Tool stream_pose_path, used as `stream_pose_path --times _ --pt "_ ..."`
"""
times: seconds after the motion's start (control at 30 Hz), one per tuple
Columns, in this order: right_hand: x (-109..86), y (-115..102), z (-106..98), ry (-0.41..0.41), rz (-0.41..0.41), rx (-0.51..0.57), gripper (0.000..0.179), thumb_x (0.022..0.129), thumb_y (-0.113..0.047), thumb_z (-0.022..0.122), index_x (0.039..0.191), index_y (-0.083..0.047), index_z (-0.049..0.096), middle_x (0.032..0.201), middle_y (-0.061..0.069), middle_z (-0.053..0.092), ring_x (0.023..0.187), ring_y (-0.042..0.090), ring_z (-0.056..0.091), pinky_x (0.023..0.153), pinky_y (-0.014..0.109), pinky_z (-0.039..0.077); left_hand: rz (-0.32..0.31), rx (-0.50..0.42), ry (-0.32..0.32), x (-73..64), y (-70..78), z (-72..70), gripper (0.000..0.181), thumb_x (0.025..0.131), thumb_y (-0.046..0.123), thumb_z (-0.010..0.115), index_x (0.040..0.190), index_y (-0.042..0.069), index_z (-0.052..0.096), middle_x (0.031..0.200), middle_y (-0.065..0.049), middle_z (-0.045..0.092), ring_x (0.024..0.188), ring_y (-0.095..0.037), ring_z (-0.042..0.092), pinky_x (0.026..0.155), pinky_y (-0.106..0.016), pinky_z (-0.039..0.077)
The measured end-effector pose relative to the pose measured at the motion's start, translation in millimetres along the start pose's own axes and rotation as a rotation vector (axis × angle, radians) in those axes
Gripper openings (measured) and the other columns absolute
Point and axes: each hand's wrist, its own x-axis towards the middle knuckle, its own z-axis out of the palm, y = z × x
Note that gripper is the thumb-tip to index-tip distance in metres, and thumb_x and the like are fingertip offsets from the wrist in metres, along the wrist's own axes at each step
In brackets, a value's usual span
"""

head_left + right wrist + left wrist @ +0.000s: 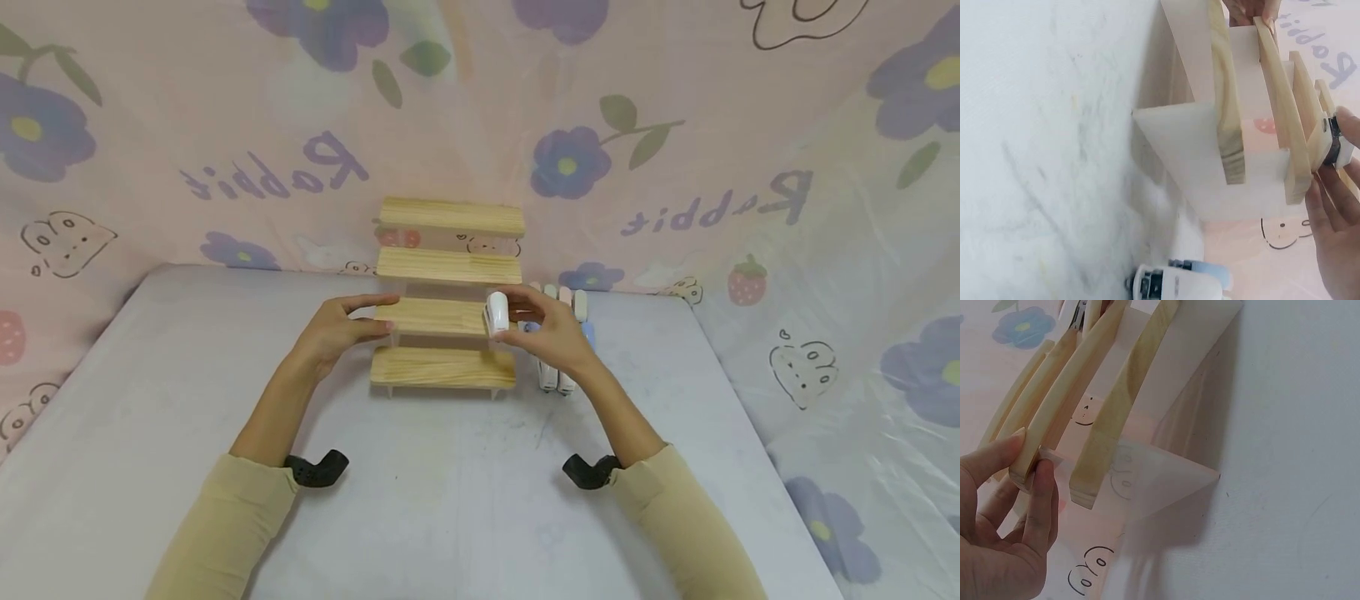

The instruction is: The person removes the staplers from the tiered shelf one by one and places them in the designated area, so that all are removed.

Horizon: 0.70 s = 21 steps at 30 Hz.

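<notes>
A small white stapler [497,314] is held between the thumb and fingers of my right hand [551,329]. In the head view it overlaps the right end of the second board from the bottom of a stepped wooden shelf [442,369]. The right wrist view shows the stapler's dark and metal side [1335,142] close to the boards, with fingertips right at a board's end. My left hand [335,332] grips the left end of that same second board. In the left wrist view, its thumb lies on one face of the board [1054,403] and its fingers on the other.
Several more staplers [549,377], white, pink and blue, stand in rows right of the shelf, partly behind my right hand. Pale side panels [1175,128] bear the boards. A patterned curtain [465,108] hangs behind the white tabletop [450,500].
</notes>
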Motion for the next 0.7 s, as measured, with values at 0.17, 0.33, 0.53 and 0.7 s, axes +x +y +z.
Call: stream_pose_path --times 0.17,0.33,0.53,0.7 --pt "-3.9 15.0 -7.4 0.015 -0.008 0.030 0.065 0.080 -0.004 0.082 0.139 -0.005 0.055 0.130 0.014 0.060 0.114 0.028 0.060 0.099 0.044 0.049 -0.007 -0.004 0.003 -0.4 -0.4 0.6 0.051 0.089 0.015 0.077 0.137 0.014 0.061 0.160 -0.007 0.027 0.116 -0.024 0.061 0.110 -0.043 0.037" --pt "-10.9 19.1 -15.1 0.040 -0.015 0.020 0.065 0.079 -0.006 0.084 0.138 -0.007 0.056 0.130 0.012 0.060 0.115 0.026 0.060 0.096 0.042 0.051 0.003 -0.016 -0.006 -0.1 -1.2 0.6 0.051 0.090 0.015 0.076 0.138 0.011 0.060 0.162 -0.009 0.021 0.118 -0.026 0.061 0.110 -0.042 0.038" --pt "-20.1 21.9 -21.7 0.076 0.010 0.014 0.068 0.079 0.004 0.081 0.140 -0.001 0.052 0.133 0.017 0.057 0.118 0.032 0.058 0.096 0.048 0.050 0.017 -0.016 -0.016 -0.4 -1.1 1.1 0.052 0.089 0.015 0.076 0.139 0.011 0.060 0.162 -0.010 0.024 0.118 -0.026 0.061 0.109 -0.041 0.040" --pt "-28.9 7.8 -24.9 0.103 -0.009 -0.026 0.066 0.079 0.009 0.078 0.139 0.007 0.050 0.130 0.023 0.057 0.117 0.035 0.057 0.095 0.040 0.052 0.015 -0.009 -0.011 -2.0 -0.7 0.8 0.052 0.089 0.016 0.076 0.138 0.011 0.060 0.161 -0.009 0.026 0.119 -0.026 0.060 0.109 -0.042 0.039"
